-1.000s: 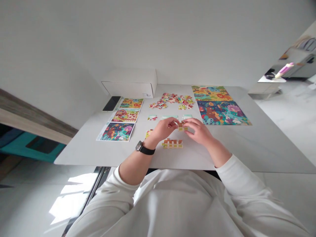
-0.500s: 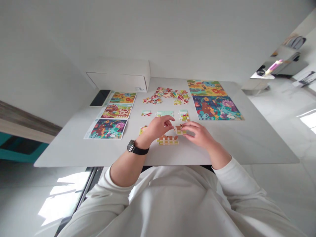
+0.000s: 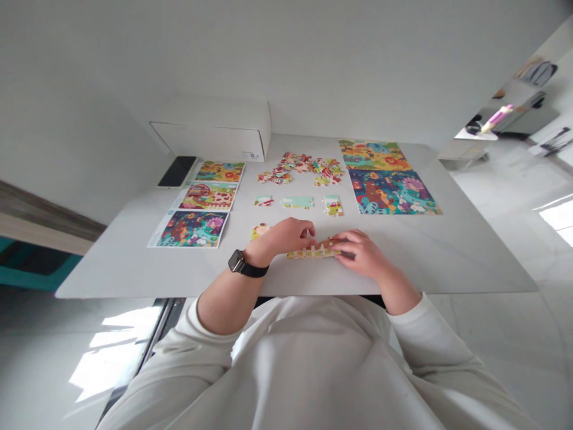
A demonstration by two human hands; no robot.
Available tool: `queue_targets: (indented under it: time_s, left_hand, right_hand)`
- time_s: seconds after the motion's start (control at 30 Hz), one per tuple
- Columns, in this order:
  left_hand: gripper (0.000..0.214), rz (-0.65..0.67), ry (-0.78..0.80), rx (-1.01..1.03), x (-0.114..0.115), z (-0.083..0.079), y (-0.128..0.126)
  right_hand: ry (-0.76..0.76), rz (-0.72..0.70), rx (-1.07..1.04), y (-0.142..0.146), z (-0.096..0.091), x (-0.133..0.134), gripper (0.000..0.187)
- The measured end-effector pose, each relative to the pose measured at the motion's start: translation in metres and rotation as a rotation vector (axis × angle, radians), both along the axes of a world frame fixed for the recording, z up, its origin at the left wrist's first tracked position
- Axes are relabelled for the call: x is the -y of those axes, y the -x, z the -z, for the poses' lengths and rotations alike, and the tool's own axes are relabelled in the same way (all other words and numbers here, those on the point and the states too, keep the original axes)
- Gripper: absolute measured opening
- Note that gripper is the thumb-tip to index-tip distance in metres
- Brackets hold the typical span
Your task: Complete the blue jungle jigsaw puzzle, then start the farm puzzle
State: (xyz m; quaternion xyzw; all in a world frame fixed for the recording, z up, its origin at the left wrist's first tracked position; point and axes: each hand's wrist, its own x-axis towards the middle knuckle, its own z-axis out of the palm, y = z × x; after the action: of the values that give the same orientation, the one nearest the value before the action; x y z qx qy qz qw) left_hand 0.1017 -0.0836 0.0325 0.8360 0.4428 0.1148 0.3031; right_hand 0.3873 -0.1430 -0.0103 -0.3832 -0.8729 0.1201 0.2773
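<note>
Near the table's front edge lies a strip of joined jigsaw puzzle pieces [image 3: 304,253] printed with a white fence on brown and yellow. My left hand [image 3: 290,235], a watch on its wrist, is curled over the strip's upper edge with its fingertips partly hidden. Between the thumb and fingers of my right hand [image 3: 360,252] is another fence puzzle piece [image 3: 326,249], against the strip's right end. Beyond the hands lie a pale blue joined pair [image 3: 298,203], a piece with a red car [image 3: 332,205] and a small piece [image 3: 263,201]. My left hand partly covers a pinkish piece [image 3: 258,230].
A heap of loose puzzle pieces [image 3: 299,166] lies farther back. Three picture sheets [image 3: 193,229] and a phone [image 3: 178,171] are on the left, before a white box [image 3: 210,137]. Two larger colourful pictures [image 3: 394,191] lie on the right of the table [image 3: 465,251].
My right hand has brought its fence piece down and toward me, against the strip's right end. My left hand has lowered onto the strip. The view has shifted slightly.
</note>
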Motion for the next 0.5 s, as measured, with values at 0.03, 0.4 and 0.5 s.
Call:
queue_targets:
  time_s: [0.03, 0.4, 0.5]
  left_hand:
    - [0.018, -0.005, 0.004, 0.007, -0.0003, 0.0012, -0.0002]
    - [0.021, -0.01, 0.01, -0.058, 0.0019, 0.0052, -0.0044]
    - [0.025, -0.004, -0.001, -0.064, 0.0024, 0.007, -0.0047]
  right_hand:
    - [-0.001, 0.003, 0.009, -0.0003, 0.0003, 0.0, 0.027]
    - [-0.003, 0.028, 0.036, -0.0012, 0.002, 0.0038, 0.022]
    - [-0.001, 0.031, 0.039, -0.0014, 0.0023, 0.0049, 0.023]
